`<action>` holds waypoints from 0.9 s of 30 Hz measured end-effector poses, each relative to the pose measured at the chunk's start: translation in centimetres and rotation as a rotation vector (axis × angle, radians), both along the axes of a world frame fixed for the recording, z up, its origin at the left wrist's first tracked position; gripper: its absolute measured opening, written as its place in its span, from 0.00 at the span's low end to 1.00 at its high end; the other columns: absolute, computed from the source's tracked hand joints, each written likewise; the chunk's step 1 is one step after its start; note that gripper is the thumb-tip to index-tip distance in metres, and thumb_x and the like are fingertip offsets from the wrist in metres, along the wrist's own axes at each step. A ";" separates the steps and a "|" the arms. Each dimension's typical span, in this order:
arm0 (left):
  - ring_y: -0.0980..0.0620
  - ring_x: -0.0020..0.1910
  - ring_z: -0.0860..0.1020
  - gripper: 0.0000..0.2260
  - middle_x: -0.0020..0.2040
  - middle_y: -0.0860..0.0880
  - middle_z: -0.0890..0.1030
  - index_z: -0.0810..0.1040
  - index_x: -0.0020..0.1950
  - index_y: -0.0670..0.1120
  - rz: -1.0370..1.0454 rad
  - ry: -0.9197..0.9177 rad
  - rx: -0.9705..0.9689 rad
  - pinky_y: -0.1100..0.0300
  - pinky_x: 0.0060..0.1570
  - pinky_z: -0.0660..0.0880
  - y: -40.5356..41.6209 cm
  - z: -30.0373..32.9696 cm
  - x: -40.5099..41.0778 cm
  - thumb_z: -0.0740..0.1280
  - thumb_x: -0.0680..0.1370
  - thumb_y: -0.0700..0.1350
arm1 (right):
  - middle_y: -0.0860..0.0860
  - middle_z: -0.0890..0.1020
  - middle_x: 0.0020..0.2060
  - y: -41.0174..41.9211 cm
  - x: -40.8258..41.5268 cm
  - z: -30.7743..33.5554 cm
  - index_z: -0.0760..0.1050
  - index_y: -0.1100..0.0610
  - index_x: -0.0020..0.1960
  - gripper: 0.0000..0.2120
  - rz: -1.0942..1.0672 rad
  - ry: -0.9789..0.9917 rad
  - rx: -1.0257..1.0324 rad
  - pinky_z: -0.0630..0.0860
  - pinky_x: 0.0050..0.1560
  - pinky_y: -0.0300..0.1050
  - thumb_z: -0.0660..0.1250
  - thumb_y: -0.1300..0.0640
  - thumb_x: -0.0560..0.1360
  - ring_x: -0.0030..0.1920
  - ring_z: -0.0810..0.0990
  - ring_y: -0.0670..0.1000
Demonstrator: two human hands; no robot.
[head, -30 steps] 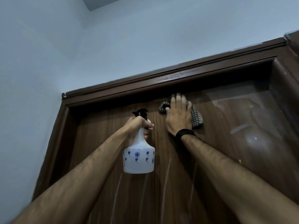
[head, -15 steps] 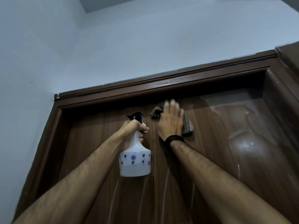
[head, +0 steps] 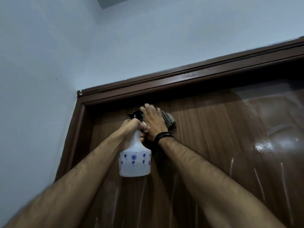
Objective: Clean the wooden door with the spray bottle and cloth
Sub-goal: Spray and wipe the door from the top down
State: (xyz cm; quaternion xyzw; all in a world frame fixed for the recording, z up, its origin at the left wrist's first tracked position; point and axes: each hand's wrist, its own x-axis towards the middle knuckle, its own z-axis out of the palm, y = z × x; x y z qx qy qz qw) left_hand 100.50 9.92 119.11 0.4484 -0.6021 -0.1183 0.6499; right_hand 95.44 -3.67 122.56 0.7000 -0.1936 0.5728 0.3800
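Pale blue wall surrounds the wooden door [head: 213, 137], where the right hand [head: 153, 123], fingers flat, has slid the checked cloth [head: 168, 120] leftward beside the left hand [head: 133, 129] gripping the spray bottle [head: 134, 160], extending the wiped strip.

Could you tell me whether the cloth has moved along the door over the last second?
Yes. The cloth under the right hand slid left along the door, toward the frame's top-left corner.

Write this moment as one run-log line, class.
left hand: grips spray bottle | right hand: presses checked cloth flat on wooden door, near its top edge | door: wet streaks
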 end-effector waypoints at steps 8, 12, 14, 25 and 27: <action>0.54 0.28 0.68 0.07 0.36 0.45 0.73 0.73 0.42 0.42 -0.053 0.006 0.007 0.62 0.29 0.67 -1.3 -0.7 1.1 0.65 0.74 0.31 | 0.57 0.64 0.73 -2.2 -5.3 0.1 0.59 0.57 0.79 0.31 0.085 -0.160 -0.015 0.55 0.75 0.58 0.62 0.57 0.77 0.73 0.62 0.60; 0.53 0.28 0.68 0.07 0.36 0.44 0.73 0.73 0.44 0.41 -0.135 0.039 0.027 0.61 0.27 0.68 -3.4 -1.4 -1.1 0.65 0.74 0.30 | 0.59 0.67 0.72 -4.6 -9.8 -0.7 0.63 0.59 0.77 0.27 0.052 -0.410 0.007 0.60 0.72 0.58 0.61 0.60 0.78 0.71 0.65 0.60; 0.53 0.27 0.67 0.07 0.36 0.45 0.73 0.73 0.43 0.41 -0.190 0.033 0.042 0.62 0.26 0.68 -4.4 -1.6 -2.6 0.65 0.74 0.30 | 0.58 0.68 0.71 -5.6 -11.9 -1.3 0.64 0.59 0.76 0.27 0.083 -0.475 -0.003 0.62 0.73 0.58 0.62 0.62 0.78 0.71 0.66 0.60; 0.53 0.28 0.70 0.08 0.36 0.45 0.73 0.74 0.42 0.43 -0.365 -0.065 0.138 0.61 0.29 0.69 -9.0 -4.4 -14.6 0.65 0.73 0.30 | 0.60 0.67 0.69 -8.7 -24.5 -7.1 0.64 0.60 0.77 0.37 0.366 -0.983 -0.021 0.67 0.70 0.58 0.57 0.72 0.68 0.67 0.68 0.60; 0.53 0.28 0.70 0.07 0.35 0.45 0.74 0.74 0.44 0.42 -0.393 -0.074 0.137 0.61 0.29 0.70 -9.7 -4.3 -17.3 0.66 0.73 0.30 | 0.61 0.67 0.69 -9.7 -27.8 -7.7 0.64 0.60 0.76 0.36 0.322 -0.968 -0.040 0.66 0.71 0.57 0.57 0.73 0.69 0.67 0.67 0.61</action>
